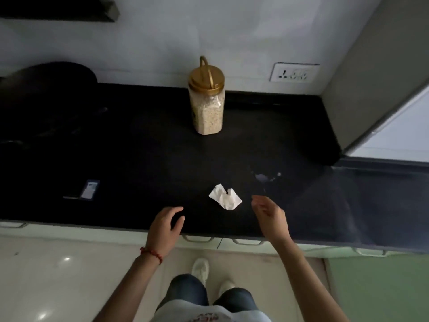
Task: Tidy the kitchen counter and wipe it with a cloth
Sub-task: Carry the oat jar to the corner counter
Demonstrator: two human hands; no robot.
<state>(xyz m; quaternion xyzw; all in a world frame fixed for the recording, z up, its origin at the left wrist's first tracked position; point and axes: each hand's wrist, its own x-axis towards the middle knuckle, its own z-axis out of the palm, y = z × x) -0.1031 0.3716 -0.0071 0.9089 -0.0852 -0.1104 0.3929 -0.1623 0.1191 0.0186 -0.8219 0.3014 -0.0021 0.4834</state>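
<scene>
A crumpled white cloth [225,198] lies on the black counter [144,163] near its front edge. My right hand [270,214] hovers just right of the cloth, fingers apart and curled, holding nothing. My left hand [166,225] rests over the counter's front edge, left of the cloth, fingers spread and empty. A clear jar [206,102] with a gold lid and handle, full of pale grains, stands upright near the back wall. A small wet spill [264,177] glistens to the right, beyond my right hand.
A small blue-and-white packet [89,189] lies at the left front of the counter. A dark stove with a pan [46,101] fills the left side. A grey fridge [383,89] bounds the counter on the right. A wall socket [293,72] sits behind. Drawer handles [197,239] run below the edge.
</scene>
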